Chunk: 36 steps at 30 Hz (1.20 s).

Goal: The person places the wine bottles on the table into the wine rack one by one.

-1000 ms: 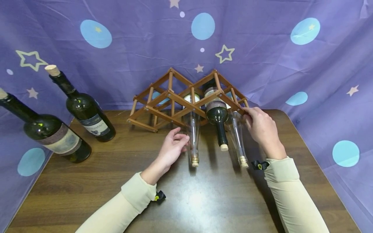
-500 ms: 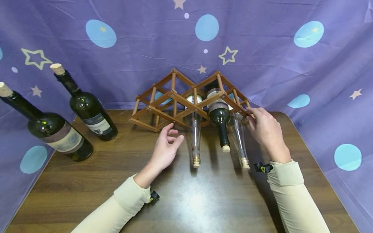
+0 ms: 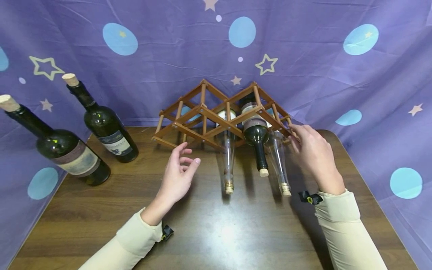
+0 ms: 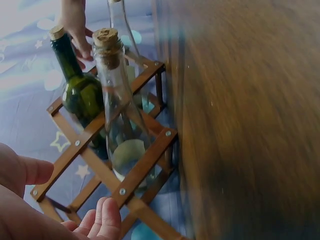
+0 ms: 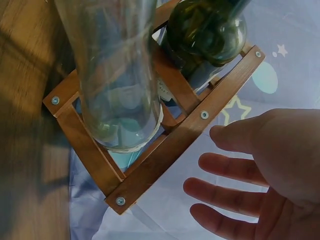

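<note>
A folding wooden wine rack (image 3: pixel 201 109) stands against the backdrop with three corked bottles lying in it, necks toward me: a clear bottle (image 3: pixel 229 161), a dark green wine bottle (image 3: pixel 256 135) and a second clear bottle (image 3: pixel 278 157). My left hand (image 3: pixel 177 172) holds nothing; its fingers are loosely bent in front of the rack's left part. At the rack's right end is my right hand (image 3: pixel 314 150), fingertips close to the end bar. In the right wrist view its fingers (image 5: pixel 225 192) are spread beside the rack's slat (image 5: pixel 165 155), with nothing in them.
Two corked green wine bottles stand upright on the left of the table, a nearer bottle (image 3: pixel 77 161) and a farther bottle (image 3: pixel 109 129). Purple cloth (image 3: pixel 162 37) with stars and dots hangs behind the brown wooden table (image 3: pixel 216 232).
My left hand has moved left, away from the left clear bottle's neck, to in front of the rack's left part. The right hand has stayed by the rack's right end. The view has shifted slightly.
</note>
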Motion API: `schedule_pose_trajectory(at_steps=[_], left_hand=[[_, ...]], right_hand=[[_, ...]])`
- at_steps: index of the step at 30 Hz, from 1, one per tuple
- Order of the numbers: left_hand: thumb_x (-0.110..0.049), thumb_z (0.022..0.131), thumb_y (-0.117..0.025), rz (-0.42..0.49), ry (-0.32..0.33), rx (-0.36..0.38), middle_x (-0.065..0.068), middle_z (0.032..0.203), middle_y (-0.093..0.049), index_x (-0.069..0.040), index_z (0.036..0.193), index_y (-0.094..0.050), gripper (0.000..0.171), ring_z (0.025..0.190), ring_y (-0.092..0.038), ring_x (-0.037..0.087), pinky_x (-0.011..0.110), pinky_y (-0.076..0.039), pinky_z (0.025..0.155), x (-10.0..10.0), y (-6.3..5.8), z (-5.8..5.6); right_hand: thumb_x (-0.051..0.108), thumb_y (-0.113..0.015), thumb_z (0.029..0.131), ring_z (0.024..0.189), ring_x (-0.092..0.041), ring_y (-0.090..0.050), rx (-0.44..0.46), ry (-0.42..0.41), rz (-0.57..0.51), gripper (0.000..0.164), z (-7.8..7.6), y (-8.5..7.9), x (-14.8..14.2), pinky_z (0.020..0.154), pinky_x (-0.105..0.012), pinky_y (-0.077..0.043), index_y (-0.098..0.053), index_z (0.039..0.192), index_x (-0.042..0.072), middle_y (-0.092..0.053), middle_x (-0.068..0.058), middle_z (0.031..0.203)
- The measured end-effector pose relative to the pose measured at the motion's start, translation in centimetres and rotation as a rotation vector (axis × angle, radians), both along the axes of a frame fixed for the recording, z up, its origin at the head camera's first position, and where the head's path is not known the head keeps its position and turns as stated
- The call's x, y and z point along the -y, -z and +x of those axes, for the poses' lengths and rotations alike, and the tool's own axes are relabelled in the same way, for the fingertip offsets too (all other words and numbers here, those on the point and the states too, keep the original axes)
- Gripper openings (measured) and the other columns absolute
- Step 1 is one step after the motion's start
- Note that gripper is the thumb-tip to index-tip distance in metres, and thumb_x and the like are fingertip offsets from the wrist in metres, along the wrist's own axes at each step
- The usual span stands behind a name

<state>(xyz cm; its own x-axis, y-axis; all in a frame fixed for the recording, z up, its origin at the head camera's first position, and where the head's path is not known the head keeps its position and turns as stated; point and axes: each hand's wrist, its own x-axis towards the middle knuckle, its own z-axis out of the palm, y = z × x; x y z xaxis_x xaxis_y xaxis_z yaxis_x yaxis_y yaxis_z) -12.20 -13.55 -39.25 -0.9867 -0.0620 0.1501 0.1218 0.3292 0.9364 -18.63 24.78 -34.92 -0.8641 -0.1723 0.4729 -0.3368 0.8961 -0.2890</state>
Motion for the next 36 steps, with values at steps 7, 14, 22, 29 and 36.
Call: schedule_pose_trajectory(at_steps=[7,14,22,29,36], left_hand=[[-0.015,0.104,-0.069,-0.02,-0.065,-0.034,0.012,0.143,-0.054,-0.003,0.16,-0.036,0.066,0.111,-0.062,0.024,0.024,-0.054,0.085,2.4,0.0,1.1],[-0.01,0.102,-0.071,-0.11,-0.159,-0.148,0.014,0.142,-0.057,-0.002,0.157,-0.041,0.064,0.112,-0.062,0.024,0.022,-0.051,0.086,4.4,0.5,2.0],[-0.004,0.097,-0.075,-0.231,-0.269,-0.303,0.017,0.138,-0.055,0.0,0.154,-0.045,0.065,0.116,-0.059,0.03,0.027,-0.047,0.092,7.0,1.1,2.5],[0.0,0.092,-0.078,-0.266,-0.378,-0.442,0.023,0.14,-0.053,0.002,0.151,-0.049,0.066,0.119,-0.056,0.03,0.023,-0.042,0.093,9.3,0.9,3.0],[-0.002,0.089,-0.08,-0.261,-0.493,-0.502,0.011,0.141,-0.051,-0.001,0.15,-0.05,0.068,0.119,-0.052,0.021,0.02,-0.041,0.093,11.3,0.3,3.4]], right_hand=[[0.011,-0.069,0.102,0.099,-0.044,-0.069,-0.051,-0.023,0.01,0.037,0.7,-0.3,-0.3,0.072,-0.068,-0.051,-0.068,0.139,0.012,-0.071,-0.015,0.118],[0.014,-0.07,0.102,0.104,-0.043,-0.068,-0.06,-0.032,0.014,0.04,1.4,-0.4,-0.5,0.075,-0.069,-0.051,-0.067,0.142,0.013,-0.071,-0.014,0.122],[0.015,-0.072,0.101,0.107,-0.043,-0.068,-0.059,-0.032,0.029,0.043,2.3,-0.2,-0.6,0.073,-0.069,-0.051,-0.065,0.143,0.013,-0.07,-0.015,0.124],[0.016,-0.073,0.1,0.112,-0.043,-0.067,-0.071,-0.033,0.042,0.042,2.8,-0.3,-0.7,0.075,-0.068,-0.053,-0.065,0.142,0.013,-0.069,-0.015,0.128],[0.019,-0.073,0.101,0.112,-0.043,-0.067,-0.061,-0.038,0.044,0.043,3.3,-0.3,-0.8,0.076,-0.068,-0.053,-0.064,0.143,0.013,-0.069,-0.015,0.128]])
